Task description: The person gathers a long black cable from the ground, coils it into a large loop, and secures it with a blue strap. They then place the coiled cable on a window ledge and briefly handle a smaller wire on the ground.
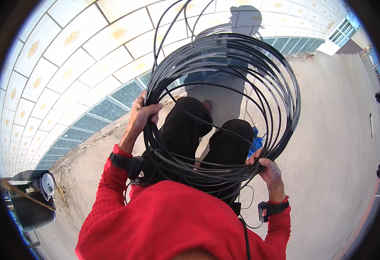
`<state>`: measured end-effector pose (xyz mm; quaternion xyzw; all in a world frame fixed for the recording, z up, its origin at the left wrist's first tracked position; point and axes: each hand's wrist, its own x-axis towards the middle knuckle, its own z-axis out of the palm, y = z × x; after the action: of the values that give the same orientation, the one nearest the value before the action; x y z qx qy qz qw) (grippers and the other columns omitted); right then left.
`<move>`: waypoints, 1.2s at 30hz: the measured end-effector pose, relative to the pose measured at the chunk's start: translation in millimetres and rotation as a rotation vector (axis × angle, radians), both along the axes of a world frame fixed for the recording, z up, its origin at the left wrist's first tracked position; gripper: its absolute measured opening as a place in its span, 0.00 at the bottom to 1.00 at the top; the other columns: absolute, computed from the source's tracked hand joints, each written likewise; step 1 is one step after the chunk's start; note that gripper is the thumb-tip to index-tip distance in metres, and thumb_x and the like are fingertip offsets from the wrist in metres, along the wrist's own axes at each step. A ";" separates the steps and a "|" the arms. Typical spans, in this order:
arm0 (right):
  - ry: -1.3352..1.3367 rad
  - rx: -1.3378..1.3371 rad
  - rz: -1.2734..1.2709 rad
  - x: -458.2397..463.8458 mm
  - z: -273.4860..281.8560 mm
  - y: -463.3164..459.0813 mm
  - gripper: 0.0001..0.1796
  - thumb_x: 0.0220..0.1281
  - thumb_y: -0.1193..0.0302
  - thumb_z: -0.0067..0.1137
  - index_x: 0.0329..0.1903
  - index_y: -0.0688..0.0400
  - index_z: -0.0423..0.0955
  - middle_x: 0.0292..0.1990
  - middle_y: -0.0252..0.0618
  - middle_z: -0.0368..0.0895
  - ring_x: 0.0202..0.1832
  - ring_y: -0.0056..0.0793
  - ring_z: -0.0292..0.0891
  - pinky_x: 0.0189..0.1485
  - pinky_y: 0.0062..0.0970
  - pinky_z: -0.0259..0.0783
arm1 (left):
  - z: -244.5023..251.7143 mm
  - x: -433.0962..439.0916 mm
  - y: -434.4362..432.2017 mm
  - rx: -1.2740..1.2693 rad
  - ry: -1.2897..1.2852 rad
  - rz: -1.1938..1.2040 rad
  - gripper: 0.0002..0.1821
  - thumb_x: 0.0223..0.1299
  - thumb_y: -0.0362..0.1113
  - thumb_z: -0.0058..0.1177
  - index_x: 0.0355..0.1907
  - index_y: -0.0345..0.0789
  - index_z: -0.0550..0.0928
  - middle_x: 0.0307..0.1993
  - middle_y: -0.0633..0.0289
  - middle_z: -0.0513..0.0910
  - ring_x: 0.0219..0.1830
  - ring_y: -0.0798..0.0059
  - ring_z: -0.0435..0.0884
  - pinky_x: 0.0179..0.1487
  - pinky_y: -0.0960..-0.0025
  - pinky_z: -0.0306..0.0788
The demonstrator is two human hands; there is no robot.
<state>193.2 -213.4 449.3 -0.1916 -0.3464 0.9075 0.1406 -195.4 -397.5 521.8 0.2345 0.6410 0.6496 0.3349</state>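
Observation:
A large coil of black cable [290,125] is held up over my knees, its many turns bunched in a wide ring. My left hand [144,112] grips the bundle at the left side, thumb across the front. On the lower right, my right hand [268,167] closes round the gathered turns. A few looser loops stand out from the ring at the upper left, and one strand crosses the open middle. Both wrists carry strapped black devices, the left device [134,165] and the right device [264,211].
A tiled wall [96,61] runs along the left and ahead, bearing my shadow. Blue material [256,143] lies on the concrete ground [332,139] by my right knee. At the lower left are a dark tub [31,209], a white round object [48,184] and loose thin strands [65,182].

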 end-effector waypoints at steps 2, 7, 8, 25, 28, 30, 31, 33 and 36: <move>-0.033 -0.033 -0.124 -1.1 0.1 -3.8 0.12 0.50 0.75 0.58 0.39 0.57 0.71 0.33 0.41 0.75 0.42 0.39 0.74 0.55 0.38 0.69 | 8.3 2.9 0.3 0.031 0.014 -0.030 0.15 0.51 0.22 0.56 0.41 0.32 0.71 0.15 0.67 0.70 0.11 0.81 0.68 0.15 0.75 0.65; -0.027 0.113 -0.394 -6.9 2.6 -4.2 0.30 0.45 0.81 0.53 0.56 0.61 0.66 0.32 0.40 0.75 0.39 0.34 0.75 0.52 0.36 0.73 | 3.4 1.0 -0.2 0.078 -0.014 -0.073 0.11 0.54 0.22 0.55 0.37 0.34 0.70 0.16 0.68 0.68 0.11 0.82 0.66 0.17 0.74 0.64; -0.039 0.169 -0.400 -9.6 2.9 -2.6 0.32 0.45 0.80 0.52 0.59 0.62 0.64 0.33 0.41 0.76 0.36 0.34 0.77 0.49 0.35 0.75 | -1.7 -1.3 -0.4 0.045 -0.068 -0.083 0.10 0.55 0.22 0.55 0.35 0.35 0.70 0.15 0.68 0.68 0.12 0.82 0.66 0.17 0.74 0.64; -0.081 0.111 -0.512 -30.1 -40.6 28.9 0.31 0.63 0.77 0.54 0.67 0.62 0.54 0.41 0.50 0.79 0.31 0.26 0.79 0.35 0.25 0.78 | -47.4 -12.7 -4.6 0.056 -0.114 -0.155 0.10 0.57 0.26 0.53 0.40 0.30 0.69 0.16 0.69 0.65 0.12 0.84 0.62 0.17 0.77 0.61; -0.136 0.188 -0.488 -23.5 -41.5 28.4 0.29 0.68 0.65 0.54 0.65 0.62 0.56 0.41 0.50 0.80 0.33 0.27 0.80 0.36 0.27 0.79 | -45.0 -11.2 -2.5 0.088 -0.106 -0.163 0.10 0.57 0.25 0.53 0.40 0.30 0.69 0.16 0.69 0.65 0.12 0.84 0.62 0.17 0.77 0.61; -0.139 0.227 -0.474 -20.4 -40.5 27.5 0.32 0.68 0.55 0.52 0.65 0.62 0.58 0.42 0.48 0.80 0.37 0.29 0.81 0.41 0.29 0.79 | -43.2 -10.4 -2.1 0.089 -0.145 -0.159 0.10 0.57 0.25 0.53 0.40 0.30 0.70 0.15 0.69 0.65 0.12 0.84 0.62 0.17 0.78 0.61; -0.224 0.277 -0.479 -19.1 -38.7 25.7 0.32 0.68 0.54 0.52 0.65 0.62 0.58 0.42 0.47 0.80 0.39 0.30 0.80 0.43 0.29 0.78 | -42.1 -10.3 -2.2 0.100 -0.155 -0.161 0.10 0.57 0.25 0.53 0.40 0.30 0.70 0.15 0.69 0.65 0.12 0.84 0.62 0.17 0.78 0.61; -0.349 0.381 -0.474 -18.3 -31.3 21.1 0.34 0.67 0.51 0.53 0.65 0.62 0.58 0.41 0.45 0.80 0.41 0.30 0.80 0.45 0.30 0.77 | -39.0 -8.7 -5.1 0.108 -0.160 -0.156 0.10 0.57 0.25 0.53 0.40 0.31 0.70 0.16 0.69 0.65 0.12 0.84 0.62 0.16 0.78 0.60; -0.987 1.196 -0.660 -22.5 -11.1 6.6 0.40 0.60 0.57 0.63 0.68 0.60 0.56 0.35 0.36 0.75 0.36 0.26 0.70 0.43 0.29 0.71 | -32.1 -6.3 -7.0 0.146 -0.133 -0.166 0.09 0.57 0.26 0.53 0.39 0.31 0.70 0.16 0.69 0.65 0.12 0.85 0.61 0.16 0.78 0.60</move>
<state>170.6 -206.8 438.2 -0.5511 -0.7166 0.2956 0.3089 -201.7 -404.5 489.7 0.2670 0.5469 0.6786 0.4112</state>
